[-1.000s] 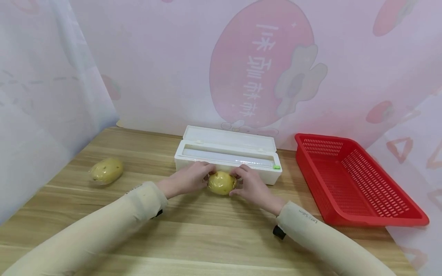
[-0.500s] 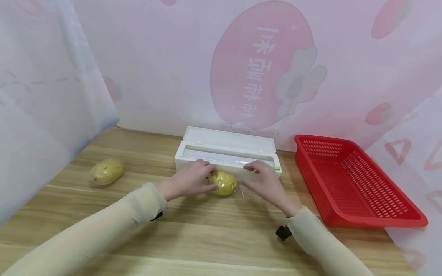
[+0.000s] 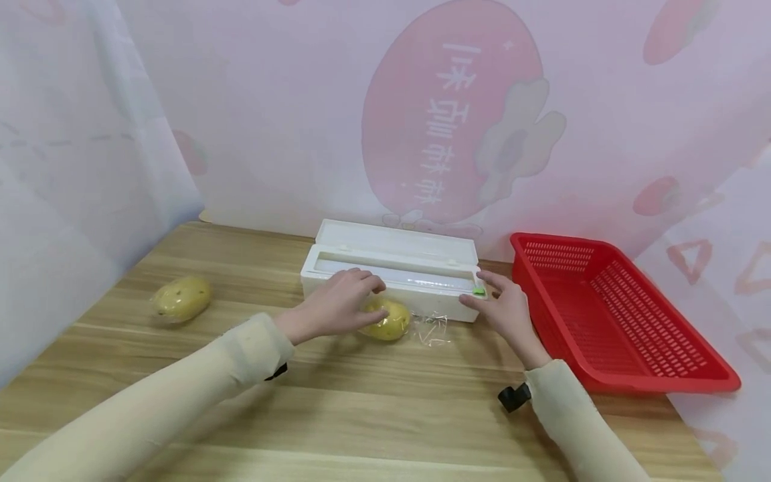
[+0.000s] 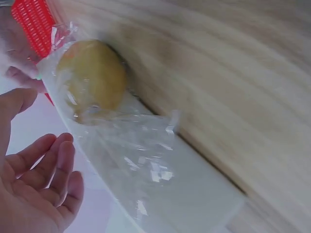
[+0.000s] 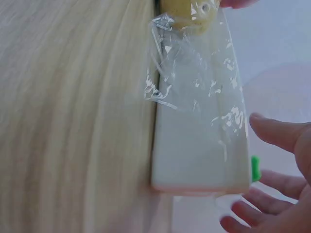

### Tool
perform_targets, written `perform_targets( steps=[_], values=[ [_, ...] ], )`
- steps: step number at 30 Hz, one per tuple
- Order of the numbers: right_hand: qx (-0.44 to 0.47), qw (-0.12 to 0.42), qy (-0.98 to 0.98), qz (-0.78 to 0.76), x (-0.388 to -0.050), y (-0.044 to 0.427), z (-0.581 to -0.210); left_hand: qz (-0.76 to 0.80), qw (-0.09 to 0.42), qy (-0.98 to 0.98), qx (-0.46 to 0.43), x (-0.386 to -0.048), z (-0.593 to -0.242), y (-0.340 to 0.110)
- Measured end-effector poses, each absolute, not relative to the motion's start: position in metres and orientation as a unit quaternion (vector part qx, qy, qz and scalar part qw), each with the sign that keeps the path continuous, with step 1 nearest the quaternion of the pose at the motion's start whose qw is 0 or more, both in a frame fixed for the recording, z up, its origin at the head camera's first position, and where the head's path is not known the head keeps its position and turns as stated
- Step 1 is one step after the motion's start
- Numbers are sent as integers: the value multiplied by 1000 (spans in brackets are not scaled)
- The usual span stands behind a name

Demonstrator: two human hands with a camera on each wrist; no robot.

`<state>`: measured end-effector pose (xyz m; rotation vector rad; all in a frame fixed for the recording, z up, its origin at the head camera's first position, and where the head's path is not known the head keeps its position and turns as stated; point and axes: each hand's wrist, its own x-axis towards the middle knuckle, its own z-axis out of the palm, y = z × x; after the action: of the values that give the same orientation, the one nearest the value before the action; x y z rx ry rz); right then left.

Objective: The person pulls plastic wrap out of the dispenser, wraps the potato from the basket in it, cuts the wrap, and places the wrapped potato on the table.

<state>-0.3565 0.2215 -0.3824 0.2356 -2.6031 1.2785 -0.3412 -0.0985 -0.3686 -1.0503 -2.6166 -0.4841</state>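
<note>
A yellow potato (image 3: 395, 321) lies against the front of a white cling film box (image 3: 447, 308). Clear film (image 4: 141, 160) covers the potato and spreads out on both sides, crumpled at its right (image 3: 432, 329). My left hand (image 3: 337, 304) hovers beside the potato; in the left wrist view its fingers are loosely bent, apart from the fruit and holding nothing. Over the box's right end is my right hand (image 3: 507, 316), thumb and fingers spread around the corner near the green slider (image 5: 255, 169). Whether a fingertip touches the slider cannot be told.
Another film-wrapped potato (image 3: 182, 299) lies at the left of the wooden table (image 3: 337, 415). A red plastic basket (image 3: 542, 321) stands on the right, close to my right hand. The box's lid (image 3: 397, 239) is raised at the back, before a patterned cloth.
My right hand has let go of the film at the potato's right and moved right to the box's end. My left hand has loosened from the potato, which stays in place.
</note>
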Motion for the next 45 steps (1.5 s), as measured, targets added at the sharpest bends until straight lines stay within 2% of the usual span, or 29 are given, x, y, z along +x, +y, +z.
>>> perform_targets(
  steps=[3,14,26,32,45],
  values=[
    [77,91,-879,462,-358,227,-386,-180,137,-896,-382,-342,-360,-86],
    [82,81,-873,475,-371,239,-394,-262,41,-873,-409,-358,-333,-16],
    [65,54,-847,524,-372,241,-397,-381,-32,-866,-324,-387,-350,36],
    [61,59,-845,528,-372,242,-399,-380,-30,-873,-304,-393,-361,52],
    [20,48,-848,527,-372,245,-400,-397,-35,-874,-277,-403,-363,64]
  ],
)
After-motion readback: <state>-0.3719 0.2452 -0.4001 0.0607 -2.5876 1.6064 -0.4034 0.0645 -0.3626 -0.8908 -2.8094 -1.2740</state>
